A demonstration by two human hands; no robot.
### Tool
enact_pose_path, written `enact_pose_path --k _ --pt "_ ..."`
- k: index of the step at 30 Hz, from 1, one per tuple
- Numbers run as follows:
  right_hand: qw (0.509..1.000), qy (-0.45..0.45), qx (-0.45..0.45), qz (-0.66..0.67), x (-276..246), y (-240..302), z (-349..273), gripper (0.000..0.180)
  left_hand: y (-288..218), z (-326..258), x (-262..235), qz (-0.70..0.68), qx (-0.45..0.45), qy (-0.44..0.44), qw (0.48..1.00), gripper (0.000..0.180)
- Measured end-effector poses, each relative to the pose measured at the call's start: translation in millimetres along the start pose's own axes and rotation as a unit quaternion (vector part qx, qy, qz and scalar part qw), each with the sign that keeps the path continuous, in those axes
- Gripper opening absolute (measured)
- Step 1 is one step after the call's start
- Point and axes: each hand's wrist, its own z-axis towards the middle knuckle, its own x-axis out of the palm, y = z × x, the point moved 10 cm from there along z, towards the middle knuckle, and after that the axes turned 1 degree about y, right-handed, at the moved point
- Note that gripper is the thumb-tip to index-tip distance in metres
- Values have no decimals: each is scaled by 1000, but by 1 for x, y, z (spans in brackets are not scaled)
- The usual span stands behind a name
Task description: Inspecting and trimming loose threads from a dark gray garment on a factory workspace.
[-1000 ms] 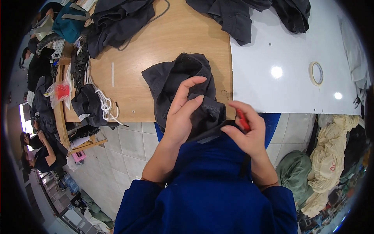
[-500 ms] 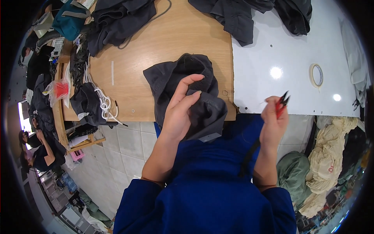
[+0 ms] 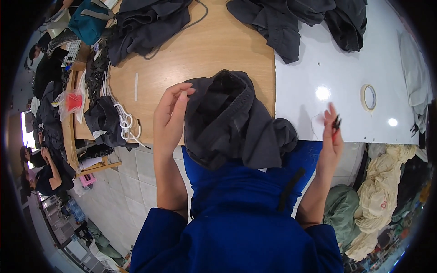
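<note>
Surface: I see a wooden table (image 3: 214, 50) filling the upper centre of the frame, butted against a white table (image 3: 327, 77) in the upper right; both edges bend with the lens.
Room: pale floor tiles (image 3: 123, 182) show at lower left, where another person (image 3: 43, 175) sits low near the left rim. Heaps of cream and green cloth (image 3: 382, 200) lie at lower right.
On the tables: dark garments (image 3: 145, 22) are piled at the upper left and more dark garments (image 3: 296, 18) at the upper centre-right; a tape roll (image 3: 368, 97) lies on the white table at right; white cords (image 3: 125, 120) trail at the wooden table's left edge.
Garment: a dark grey garment (image 3: 232, 123) sits at frame centre, draped over the near table edge and onto my blue front. Its long axis runs from upper centre down toward lower right, and its open, banded end points up the frame, away from me.
Left hand (image 3: 169, 116): I have it raised just left of the garment, fingers together and pinching the cloth's upper left edge.
Right hand (image 3: 332, 136): I hold it up at centre right, well apart from the garment, fingers closed on small red-handled snips (image 3: 336, 123) whose dark tips point up the frame.
</note>
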Motion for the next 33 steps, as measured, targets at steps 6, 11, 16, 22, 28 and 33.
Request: enact_pose_path --k 6,11,16,22,28,33 --pt "986 49 -94 -127 31 28 -10 25 12 -7 -6 16 -5 -37 999 20" --pt "997 19 -4 72 40 28 -9 27 11 -15 20 112 14 99 989 20" --pt "966 228 -87 -81 82 44 -32 33 24 -16 -33 17 -33 -65 997 21" --pt "837 485 -206 -150 162 64 -107 22 50 -14 -64 56 -68 -106 991 21" --pt "830 464 -212 -224 179 51 -115 25 70 -22 -35 69 -100 -47 992 50" --pt "807 482 -228 -254 180 48 -118 30 79 -19 -27 37 -108 -39 993 55"
